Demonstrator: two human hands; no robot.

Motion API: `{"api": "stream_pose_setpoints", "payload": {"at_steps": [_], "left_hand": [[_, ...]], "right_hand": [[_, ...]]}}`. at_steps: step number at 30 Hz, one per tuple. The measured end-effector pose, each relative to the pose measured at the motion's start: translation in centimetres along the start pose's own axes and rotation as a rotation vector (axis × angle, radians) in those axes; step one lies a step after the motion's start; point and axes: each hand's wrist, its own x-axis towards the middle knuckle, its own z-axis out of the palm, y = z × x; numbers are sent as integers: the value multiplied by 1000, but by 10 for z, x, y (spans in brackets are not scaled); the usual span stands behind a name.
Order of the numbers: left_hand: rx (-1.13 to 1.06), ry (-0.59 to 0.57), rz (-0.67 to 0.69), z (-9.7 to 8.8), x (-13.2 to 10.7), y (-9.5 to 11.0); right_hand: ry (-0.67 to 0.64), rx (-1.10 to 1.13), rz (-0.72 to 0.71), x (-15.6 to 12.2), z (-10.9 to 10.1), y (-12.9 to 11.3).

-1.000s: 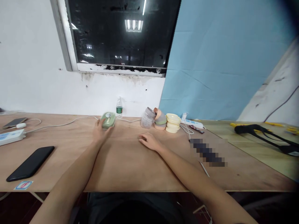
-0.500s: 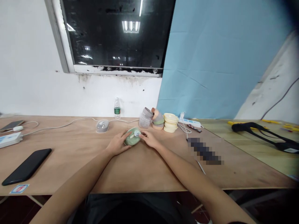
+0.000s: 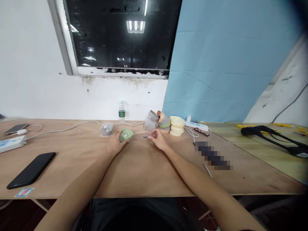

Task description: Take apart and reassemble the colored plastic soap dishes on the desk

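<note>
My left hand (image 3: 115,144) grips a pale green oval case (image 3: 126,134) at its near edge, just right of a grey oval case (image 3: 106,129) on the table. The two cases stand apart. My right hand (image 3: 157,140) is a short way to the right of the green case, its fingertips pinched on a small transparent piece with a dark tip (image 3: 145,136). That piece is too small to identify exactly. The underside of the green case is hidden.
Beyond my hands are a water bottle (image 3: 121,111), a clear jar (image 3: 151,122), and stacked cream containers (image 3: 176,126) on the plywood table (image 3: 141,170). A black phone (image 3: 31,170) lies at left. White power strips (image 3: 196,126) and cables run along the back.
The green case has separated from the grey one and shifted toward my left hand alone. My right hand has drawn rightward from it, taking the small transparent piece.
</note>
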Motion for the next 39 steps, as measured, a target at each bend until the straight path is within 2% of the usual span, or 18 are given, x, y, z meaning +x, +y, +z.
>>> {"api": "stream_pose_setpoints", "payload": {"at_steps": [3, 8, 11, 19, 24, 31, 39], "left_hand": [[17, 10, -39, 1, 1, -4], [-22, -1, -58, 1, 0, -3], [-54, -14, -66, 1, 0, -1], [-56, -31, -64, -3, 1, 1], [-56, -20, -50, -4, 1, 2], [-67, -6, -59, -4, 1, 3], [-71, -12, -14, -5, 1, 4]], "right_hand": [[-31, -230, -87, -3, -6, -5], [-346, -431, -282, -11, -2, -21], [-430, -492, -325, -12, 3, -26], [-354, -603, -318, -5, -4, -18], [-386, -560, -346, -7, -3, -22], [-282, -487, -271, -3, 10, -9], [-225, -600, -177, 27, 36, 5]]}}
